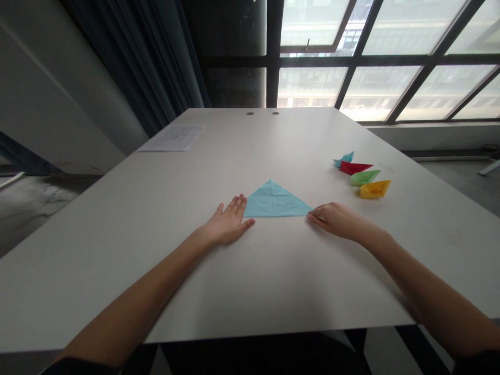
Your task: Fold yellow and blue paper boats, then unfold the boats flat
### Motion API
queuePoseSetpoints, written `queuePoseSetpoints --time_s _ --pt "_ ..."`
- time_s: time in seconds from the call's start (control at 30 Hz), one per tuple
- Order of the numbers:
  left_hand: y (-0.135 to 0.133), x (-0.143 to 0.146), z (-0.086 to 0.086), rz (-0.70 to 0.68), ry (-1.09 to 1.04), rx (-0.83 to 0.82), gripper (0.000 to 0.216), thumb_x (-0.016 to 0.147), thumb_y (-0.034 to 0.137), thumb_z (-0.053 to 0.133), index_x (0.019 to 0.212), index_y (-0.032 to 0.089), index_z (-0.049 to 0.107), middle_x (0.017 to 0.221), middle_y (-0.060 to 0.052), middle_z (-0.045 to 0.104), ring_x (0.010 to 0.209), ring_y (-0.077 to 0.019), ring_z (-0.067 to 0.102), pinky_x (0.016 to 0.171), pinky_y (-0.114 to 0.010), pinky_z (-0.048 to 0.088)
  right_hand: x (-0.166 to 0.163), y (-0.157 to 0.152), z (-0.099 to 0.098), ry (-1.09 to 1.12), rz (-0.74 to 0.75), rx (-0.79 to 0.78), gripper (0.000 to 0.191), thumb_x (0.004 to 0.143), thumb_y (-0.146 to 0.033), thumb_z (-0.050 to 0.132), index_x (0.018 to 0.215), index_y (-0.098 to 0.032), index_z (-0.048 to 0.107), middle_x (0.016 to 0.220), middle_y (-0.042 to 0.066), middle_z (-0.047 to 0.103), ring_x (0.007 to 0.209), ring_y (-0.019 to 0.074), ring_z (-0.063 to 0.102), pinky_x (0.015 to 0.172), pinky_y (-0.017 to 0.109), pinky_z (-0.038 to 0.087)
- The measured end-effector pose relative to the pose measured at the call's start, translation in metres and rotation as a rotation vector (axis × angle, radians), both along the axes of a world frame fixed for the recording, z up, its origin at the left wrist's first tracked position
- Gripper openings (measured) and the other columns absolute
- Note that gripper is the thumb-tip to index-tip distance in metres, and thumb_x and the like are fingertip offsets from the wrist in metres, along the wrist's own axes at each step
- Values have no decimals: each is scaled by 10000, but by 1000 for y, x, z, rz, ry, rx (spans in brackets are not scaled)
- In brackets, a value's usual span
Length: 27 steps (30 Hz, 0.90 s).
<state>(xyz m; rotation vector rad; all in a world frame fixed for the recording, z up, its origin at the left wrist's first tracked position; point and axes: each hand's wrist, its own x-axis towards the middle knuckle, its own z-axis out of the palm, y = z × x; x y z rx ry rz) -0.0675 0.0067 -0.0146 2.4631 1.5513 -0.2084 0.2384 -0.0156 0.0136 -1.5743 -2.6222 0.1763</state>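
Note:
A light blue paper triangle [274, 202] lies flat in the middle of the white table [156, 250], its long edge toward me. My left hand [228, 223] rests flat on the table with fingers stretched out, its fingertips at the triangle's left corner. My right hand [336, 219] lies at the triangle's right corner, fingers pressed together and pinching or pressing down the paper's tip.
Several folded paper boats stand in a row at the right: teal [344, 158], red [353, 167], green [364, 177] and yellow [374, 189]. A printed sheet [173, 138] lies at the far left of the table. Windows and a dark curtain stand behind.

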Motion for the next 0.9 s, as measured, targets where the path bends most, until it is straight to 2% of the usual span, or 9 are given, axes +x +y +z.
queuePoseSetpoints --time_s 0.13,0.27,0.33,0.43,0.53,0.67,0.9 --pt "-2 1 3 1 -6 -8 767 837 600 103 1402 93 -4 1463 -138 3 1355 -265 28 1047 -532 122 8 1 10 -95 -30 -77 386 865 -349 381 640 -200 657 592 58 652 583 187 607 535 275 380" --pt "-6 -1 5 -4 -5 5 779 834 607 98 1401 81 -1 1465 -138 4 1356 -268 32 1047 -537 115 6 1 14 -154 -40 -66 382 865 -339 375 630 -197 640 608 60 649 598 195 605 537 283 372" --pt "-7 -2 4 -14 -5 57 765 838 600 115 1405 92 40 1468 -141 42 1355 -273 59 1045 -532 125 4 3 11 -121 -57 -27 355 866 -355 377 698 -199 648 674 61 659 640 196 612 568 285 396" --pt "-8 -3 4 -35 -29 163 711 854 569 157 1399 113 135 1460 -143 154 1342 -274 143 1042 -512 160 1 7 3 22 -96 47 307 852 -396 415 963 -194 618 874 72 658 741 190 616 656 295 443" --pt "-7 -2 7 -22 -100 278 611 878 482 224 1376 127 211 1406 -143 314 1288 -260 279 1034 -481 202 2 10 -5 134 -71 75 428 811 -408 493 1161 -162 511 944 88 636 828 198 597 762 328 454" --pt "-6 -2 13 -38 -206 366 564 854 399 358 1339 124 274 1303 -138 451 1176 -241 413 999 -420 285 5 12 -10 208 -33 43 491 776 -393 546 1203 -160 480 901 70 634 862 212 573 793 362 453" --pt "-7 -4 16 -68 -288 430 584 826 376 427 1333 127 280 1268 -125 481 1152 -231 441 982 -377 326 1 11 -7 303 -90 -37 457 755 -332 565 1183 -178 516 900 65 599 763 172 566 697 305 473"
